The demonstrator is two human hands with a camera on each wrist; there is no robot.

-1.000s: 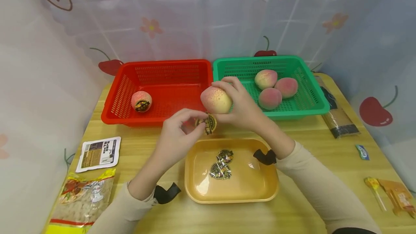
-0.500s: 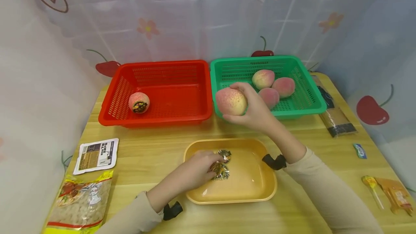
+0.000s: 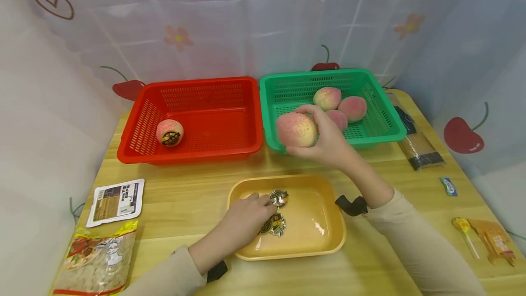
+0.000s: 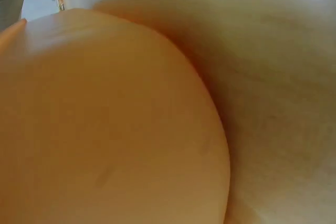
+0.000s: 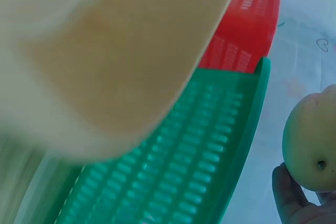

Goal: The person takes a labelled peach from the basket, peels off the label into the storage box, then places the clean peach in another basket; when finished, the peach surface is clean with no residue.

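Note:
My right hand (image 3: 334, 147) holds a pink-and-yellow peach (image 3: 297, 130) in front of the green basket (image 3: 394, 136), thumb below and fingers behind it. In the right wrist view the same peach (image 5: 311, 142) shows its small dark stem pit. My left hand (image 3: 246, 218) reaches into the shallow yellow tray (image 3: 324, 250), its bent fingers on round black-and-gold stickers (image 3: 277, 225); whether they pinch one is hidden. A separate sticker (image 3: 279, 198) lies just beyond the fingers. Blurred, close surfaces fill most of the left wrist view.
A red basket (image 3: 205, 153) at the back left holds one stickered peach (image 3: 170, 132). Several peaches (image 3: 352, 108) lie in the green basket beside it. Packaged food (image 3: 116, 202) lies at the left; a brown packet (image 3: 417, 143) and a lollipop (image 3: 464, 229) lie at the right.
My left hand has come down from beside the held peach, where a sticker was at its fingers, into the yellow tray. My right hand has carried the peach rightward, toward the green basket.

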